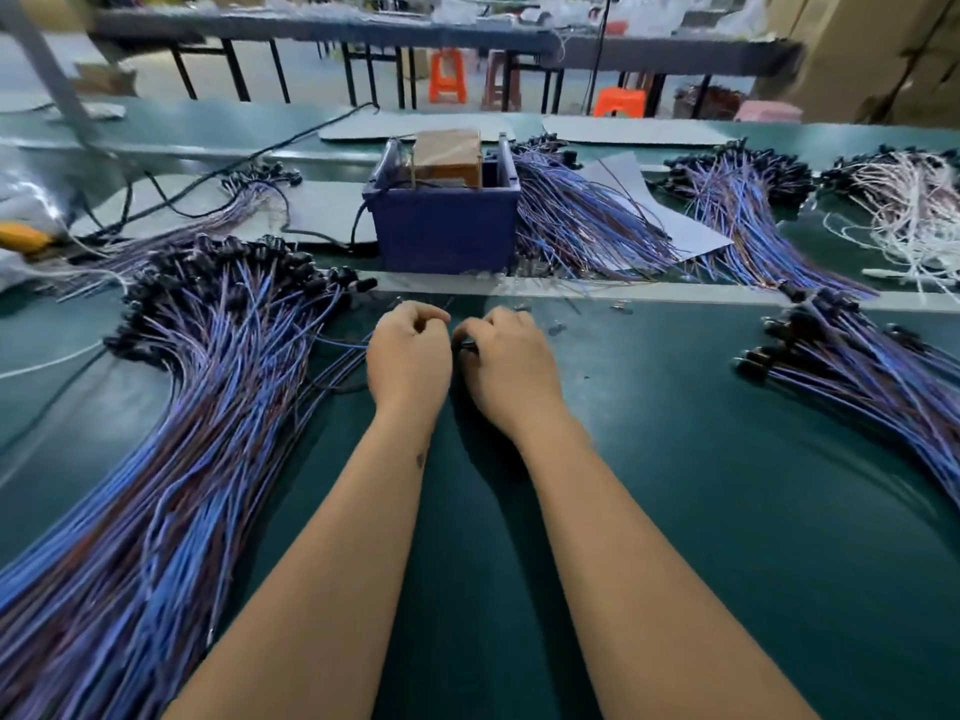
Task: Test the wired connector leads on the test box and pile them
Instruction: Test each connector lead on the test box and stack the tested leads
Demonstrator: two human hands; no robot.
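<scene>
Both hands, left hand [410, 350] and right hand [506, 361], pinch one lead [466, 347] between them on the table [701, 459]. No writing is legible.

Beyond the green workbench [727, 459], a grey sheet of paper [670, 210] lies among the piles, a yellow tool [21, 236] sits at the left edge, and orange stools [448, 75] stand under a far table [311, 28].

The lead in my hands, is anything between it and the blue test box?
Nothing big: the lead faces bare mat and a pale strip before the box; only small loose bits lie to the right.
</scene>
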